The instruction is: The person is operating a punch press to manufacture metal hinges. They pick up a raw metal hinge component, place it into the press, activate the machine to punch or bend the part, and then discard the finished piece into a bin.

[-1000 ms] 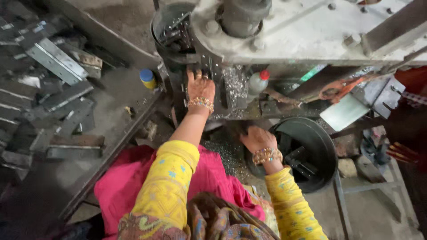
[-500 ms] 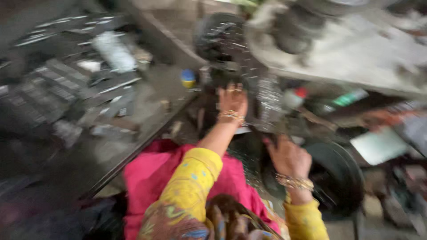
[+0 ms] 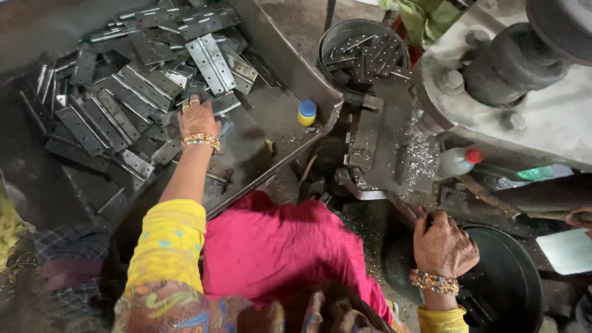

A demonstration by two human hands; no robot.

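Nearest the camera, pink cloth point(image 3: 277, 253) covers the lap, with yellow sleeves point(image 3: 168, 243) either side. At lower right the right hand point(image 3: 443, 246) rests, fingers curled, on the rim of a black bowl point(image 3: 515, 280); whether it grips anything cannot be told. A beaded bangle point(image 3: 434, 282) circles that wrist. Farther out on the left, the left hand point(image 3: 197, 118) lies palm down on a heap of flat metal hinges point(image 3: 123, 92) in a tray point(image 3: 296, 80), fingers spread over the pieces, none clearly pinched or lifted. A yellow bottle with a blue cap point(image 3: 306, 113) stands on the tray just right of the heap. Beyond that, a press point(image 3: 530, 80) stands at right, shavings point(image 3: 419, 157) glittering at its foot beside a red-capped bottle point(image 3: 459, 161). Farthest, a round tin point(image 3: 364, 46) holds more hinges.
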